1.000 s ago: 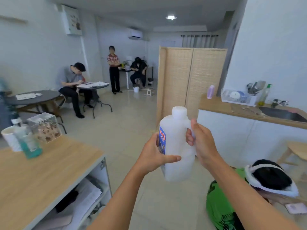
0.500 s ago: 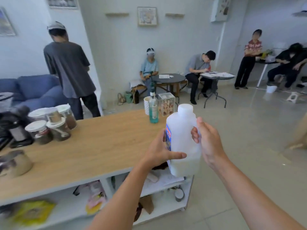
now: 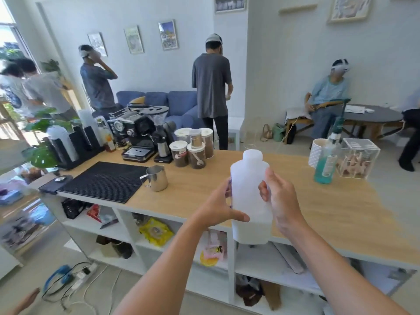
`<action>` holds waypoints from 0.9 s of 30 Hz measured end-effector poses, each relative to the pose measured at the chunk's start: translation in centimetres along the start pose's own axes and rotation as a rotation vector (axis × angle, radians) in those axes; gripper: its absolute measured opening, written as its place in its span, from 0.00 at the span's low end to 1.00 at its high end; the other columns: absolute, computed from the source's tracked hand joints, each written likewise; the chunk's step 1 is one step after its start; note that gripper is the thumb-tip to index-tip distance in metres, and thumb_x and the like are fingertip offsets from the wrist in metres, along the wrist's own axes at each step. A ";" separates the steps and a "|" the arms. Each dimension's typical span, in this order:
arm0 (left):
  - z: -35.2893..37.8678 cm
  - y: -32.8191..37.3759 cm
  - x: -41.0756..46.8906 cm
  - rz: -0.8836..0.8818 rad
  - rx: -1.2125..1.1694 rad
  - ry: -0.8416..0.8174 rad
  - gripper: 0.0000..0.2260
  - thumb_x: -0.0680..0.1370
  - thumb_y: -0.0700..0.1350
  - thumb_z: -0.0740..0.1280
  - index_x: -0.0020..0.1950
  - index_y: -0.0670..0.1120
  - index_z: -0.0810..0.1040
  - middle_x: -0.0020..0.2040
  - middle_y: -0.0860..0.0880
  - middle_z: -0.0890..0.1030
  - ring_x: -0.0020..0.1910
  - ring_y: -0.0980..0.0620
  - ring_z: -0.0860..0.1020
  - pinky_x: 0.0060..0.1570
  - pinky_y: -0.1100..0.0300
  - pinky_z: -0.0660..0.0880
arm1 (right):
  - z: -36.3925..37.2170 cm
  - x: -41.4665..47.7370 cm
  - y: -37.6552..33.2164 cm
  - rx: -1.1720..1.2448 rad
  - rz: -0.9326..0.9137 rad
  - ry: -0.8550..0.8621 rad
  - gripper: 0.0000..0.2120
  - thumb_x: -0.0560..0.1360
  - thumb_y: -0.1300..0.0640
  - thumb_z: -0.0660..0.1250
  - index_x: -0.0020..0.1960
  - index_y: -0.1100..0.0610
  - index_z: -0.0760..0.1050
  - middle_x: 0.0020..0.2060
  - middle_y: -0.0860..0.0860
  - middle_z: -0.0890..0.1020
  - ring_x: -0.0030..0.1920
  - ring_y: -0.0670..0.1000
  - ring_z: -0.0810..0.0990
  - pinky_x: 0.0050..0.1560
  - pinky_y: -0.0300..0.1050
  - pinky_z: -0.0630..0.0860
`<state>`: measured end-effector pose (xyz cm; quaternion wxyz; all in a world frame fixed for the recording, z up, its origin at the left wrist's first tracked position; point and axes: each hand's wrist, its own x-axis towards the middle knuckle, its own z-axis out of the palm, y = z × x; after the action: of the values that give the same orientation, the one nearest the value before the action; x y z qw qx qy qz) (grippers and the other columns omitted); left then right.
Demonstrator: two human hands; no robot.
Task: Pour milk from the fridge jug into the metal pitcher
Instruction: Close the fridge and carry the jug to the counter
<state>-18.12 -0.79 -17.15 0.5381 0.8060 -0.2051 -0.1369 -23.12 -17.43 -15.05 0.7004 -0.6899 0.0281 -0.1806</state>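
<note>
I hold a white translucent milk jug (image 3: 248, 178) upright in front of me, its white cap on. My left hand (image 3: 218, 208) grips its left side, thumb across the front. My right hand (image 3: 280, 201) wraps the handle side on the right. The jug hangs over the near edge of a wooden counter (image 3: 318, 212). The metal pitcher (image 3: 156, 178) stands upright on the counter to the left of the jug, beside a black ribbed mat (image 3: 102, 180), handle facing left. Milk fills only the lower part of the jug.
An espresso machine (image 3: 134, 135), a grinder (image 3: 160, 130) and several lidded jars (image 3: 193, 146) stand at the counter's back. A teal pump bottle (image 3: 326, 164), a white cup and a clear box (image 3: 356, 158) sit at the right. Several people stand or sit behind. Open shelves lie below.
My view has swung left, from the kitchen side to the counter with the coffee machine and pitcher. Both hands kept their hold on the jug, which stays upright and capped.
</note>
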 end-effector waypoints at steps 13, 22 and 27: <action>-18.9 -10.1 4.5 -0.097 0.094 0.044 0.47 0.59 0.40 0.83 0.74 0.53 0.65 0.65 0.56 0.77 0.67 0.54 0.73 0.65 0.52 0.74 | 19.6 7.7 3.8 0.022 0.055 -0.113 0.23 0.82 0.46 0.57 0.35 0.61 0.69 0.31 0.57 0.67 0.35 0.55 0.64 0.41 0.50 0.63; -25.0 -15.0 9.1 -0.154 0.168 0.026 0.47 0.57 0.43 0.83 0.71 0.53 0.64 0.61 0.56 0.76 0.65 0.51 0.74 0.65 0.47 0.75 | 25.7 13.0 7.7 0.058 0.125 -0.177 0.22 0.77 0.45 0.58 0.36 0.62 0.67 0.32 0.57 0.65 0.37 0.56 0.63 0.43 0.51 0.61; -26.2 -17.1 11.9 -0.198 0.204 0.065 0.46 0.56 0.44 0.83 0.70 0.55 0.64 0.61 0.57 0.75 0.65 0.52 0.74 0.63 0.46 0.76 | 27.4 16.3 10.0 0.068 0.147 -0.178 0.24 0.76 0.46 0.58 0.35 0.66 0.64 0.32 0.57 0.66 0.36 0.55 0.63 0.42 0.50 0.60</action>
<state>7.01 20.54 -22.94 0.4435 0.8769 -0.1197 -0.1414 2.11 3.82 -20.16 0.7345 -0.6752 0.0103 -0.0674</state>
